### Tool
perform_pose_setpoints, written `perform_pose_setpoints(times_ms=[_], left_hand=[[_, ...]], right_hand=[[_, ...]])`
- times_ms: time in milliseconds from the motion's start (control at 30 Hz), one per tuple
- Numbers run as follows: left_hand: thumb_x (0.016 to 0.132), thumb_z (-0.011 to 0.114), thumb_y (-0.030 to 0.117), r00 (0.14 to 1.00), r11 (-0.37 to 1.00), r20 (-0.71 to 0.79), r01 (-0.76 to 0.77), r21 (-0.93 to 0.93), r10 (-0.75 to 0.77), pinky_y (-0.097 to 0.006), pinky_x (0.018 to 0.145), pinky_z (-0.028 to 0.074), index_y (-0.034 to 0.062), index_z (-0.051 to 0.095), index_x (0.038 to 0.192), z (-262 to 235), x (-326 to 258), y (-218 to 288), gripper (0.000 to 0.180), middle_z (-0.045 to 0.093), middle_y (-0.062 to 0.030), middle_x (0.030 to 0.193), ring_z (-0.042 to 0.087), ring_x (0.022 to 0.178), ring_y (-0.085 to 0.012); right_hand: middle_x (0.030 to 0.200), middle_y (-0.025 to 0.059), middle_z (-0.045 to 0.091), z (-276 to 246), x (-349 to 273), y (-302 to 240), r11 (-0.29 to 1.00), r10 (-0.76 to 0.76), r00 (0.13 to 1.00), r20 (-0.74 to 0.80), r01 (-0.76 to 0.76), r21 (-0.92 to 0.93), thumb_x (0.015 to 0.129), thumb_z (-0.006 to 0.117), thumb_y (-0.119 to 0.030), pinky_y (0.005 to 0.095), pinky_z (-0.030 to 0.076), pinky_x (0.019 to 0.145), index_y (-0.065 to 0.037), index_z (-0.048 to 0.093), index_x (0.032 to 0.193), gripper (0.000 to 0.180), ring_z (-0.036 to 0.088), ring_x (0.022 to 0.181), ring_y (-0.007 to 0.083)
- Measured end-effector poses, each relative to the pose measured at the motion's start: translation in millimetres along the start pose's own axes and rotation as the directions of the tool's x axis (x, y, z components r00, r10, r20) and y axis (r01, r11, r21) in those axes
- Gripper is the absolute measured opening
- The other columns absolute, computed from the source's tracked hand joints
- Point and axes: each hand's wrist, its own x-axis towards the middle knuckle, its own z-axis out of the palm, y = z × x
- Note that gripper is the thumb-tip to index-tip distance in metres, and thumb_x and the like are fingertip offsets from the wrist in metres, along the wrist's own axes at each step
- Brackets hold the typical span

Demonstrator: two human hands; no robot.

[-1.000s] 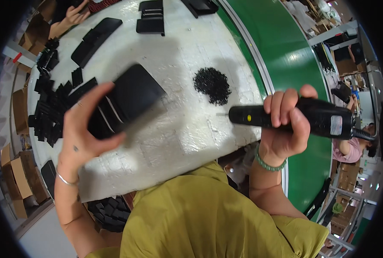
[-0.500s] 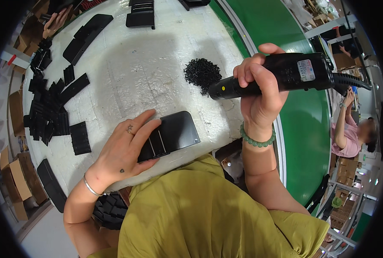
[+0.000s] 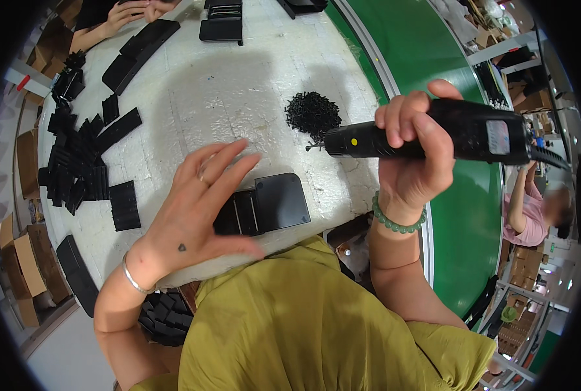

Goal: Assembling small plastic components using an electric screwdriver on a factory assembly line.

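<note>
My right hand (image 3: 415, 140) is wrapped round a black corded electric screwdriver (image 3: 476, 130), held level over the table's right side. A single small black screw (image 3: 314, 147) shows at its tip, beside a heap of black screws (image 3: 312, 112). My left hand (image 3: 196, 205) is open, fingers and thumb spread, over the left end of a black plastic bracket (image 3: 282, 201) near the table's front edge. Two metal rods (image 3: 245, 213) cross the bracket's middle. Whether my left fingers touch the bracket I cannot tell, and its left end is partly hidden by the hand.
Black plastic parts (image 3: 78, 163) lie piled at the left of the white-covered table (image 3: 202, 91). More black brackets (image 3: 221, 25) are at the far edge. Another person's hands (image 3: 130, 14) are at the far left. A green conveyor belt (image 3: 463, 221) runs along the right.
My left hand has lifted and spread off the bracket. The screwdriver has shifted slightly right and down, and a screw now shows at its tip. The other person's hands have moved right.
</note>
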Motion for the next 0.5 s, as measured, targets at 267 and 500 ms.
perform_pose_setpoints(times_ms=[267,500], left_hand=[[0.07,0.073,0.017,0.977,0.982,-0.092,-0.191,0.001,0.19,-0.036,0.081,0.043,0.0082,0.066,0.093,43,74,-22,0.026,0.062,-0.0039,0.089,0.052,0.097,-0.0257],[0.071,0.071,0.019,0.913,0.948,-0.253,-0.314,0.06,0.319,-0.036,0.078,0.044,0.0096,0.064,0.076,49,90,-27,0.013,0.062,-0.0009,0.079,0.056,0.091,-0.022]], right_hand=[[0.063,0.0044,0.045,8,5,-20,0.986,-0.088,0.995,0.053,0.079,0.148,0.076,0.051,-0.005,0.0319,0.042,0.058,-0.001,0.043,0.114,0.04,0.043,0.052,0.0136],[0.061,0.0032,0.043,4,11,-27,0.979,-0.156,0.987,0.035,0.15,0.141,0.076,0.051,-0.007,0.0318,0.041,0.059,-0.001,0.043,0.116,0.04,0.043,0.05,0.0136]])
